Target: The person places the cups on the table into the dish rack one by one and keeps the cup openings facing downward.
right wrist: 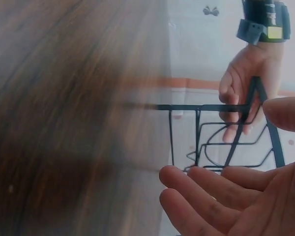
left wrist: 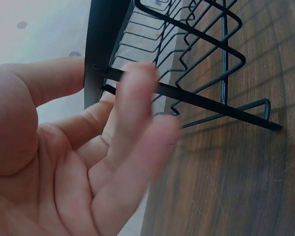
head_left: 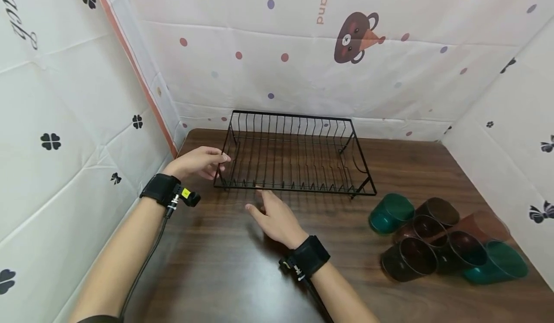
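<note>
Head view is showing the left hand at the left end of the black wire rack, its thumb and fingers bending round the end bar and holding it; in the left wrist view the outer fingers are looking looser and a bit blurred. The rack itself is standing on the brown worktop; whether every foot is touching the wood, I'm not managing to tell. I'm judging it fairly light for its length. The thick frame bars are probably giving stiffness, while the thin wires between them are looking easy to bend. Its dark finish is looking smooth, so I'm expecting it to be slippery on the wood. Left of the rack's middle, at its front bar, the right hand is lying with fingers long and slightly parted, thumb standing off, gripping nothing; I'm not sure a fingertip is touching. For a firm hold I'd be choosing the thick bars at the rack's two short ends, one hand on each. Right of the rack, nearer and apart from it, coloured tumblers are sitting clustered, looking breakable.
</note>
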`<state>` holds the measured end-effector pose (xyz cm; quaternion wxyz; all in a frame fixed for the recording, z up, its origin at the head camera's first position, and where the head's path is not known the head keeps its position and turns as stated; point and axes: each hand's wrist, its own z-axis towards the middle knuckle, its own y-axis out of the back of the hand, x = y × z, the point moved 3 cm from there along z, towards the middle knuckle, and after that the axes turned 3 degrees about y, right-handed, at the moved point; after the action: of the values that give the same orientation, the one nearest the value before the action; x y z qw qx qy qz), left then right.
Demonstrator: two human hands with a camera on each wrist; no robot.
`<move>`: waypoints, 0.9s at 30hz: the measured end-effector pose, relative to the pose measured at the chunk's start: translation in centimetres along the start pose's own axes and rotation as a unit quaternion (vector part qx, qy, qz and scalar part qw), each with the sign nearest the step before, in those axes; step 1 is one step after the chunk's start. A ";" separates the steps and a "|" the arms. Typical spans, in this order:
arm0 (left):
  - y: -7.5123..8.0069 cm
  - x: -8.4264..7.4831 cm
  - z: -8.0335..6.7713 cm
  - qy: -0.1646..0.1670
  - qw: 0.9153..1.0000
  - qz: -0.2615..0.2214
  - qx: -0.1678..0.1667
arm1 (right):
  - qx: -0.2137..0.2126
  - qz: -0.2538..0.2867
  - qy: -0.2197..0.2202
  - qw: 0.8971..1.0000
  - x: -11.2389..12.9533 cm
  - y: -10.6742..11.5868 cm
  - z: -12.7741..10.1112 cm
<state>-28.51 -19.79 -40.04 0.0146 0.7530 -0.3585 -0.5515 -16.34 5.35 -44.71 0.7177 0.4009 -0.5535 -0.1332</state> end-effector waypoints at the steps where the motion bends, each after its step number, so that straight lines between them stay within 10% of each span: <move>1: 0.0 0.0 0.0 0.004 1.000 0.003 0.001 | 0.001 -0.002 0.003 1.000 0.0 0.2 -0.3; 14: 0.2 -0.3 -0.3 -0.001 1.000 0.028 -0.003 | -0.012 0.043 0.050 0.998 0.2 4.0 -6.2; 18: 0.4 -0.7 -1.2 -0.016 0.996 0.075 -0.050 | -0.008 0.064 0.051 0.997 -0.7 5.0 -8.0; 27: -1.8 -4.9 -7.6 -0.081 0.943 0.211 -0.244 | -0.085 -0.030 -0.006 0.996 -4.5 8.1 -12.0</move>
<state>-21.79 -18.58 -33.83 0.2843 0.5861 -0.3638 -0.6658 -9.18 18.51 -42.74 0.7417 0.3544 -0.5317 -0.2038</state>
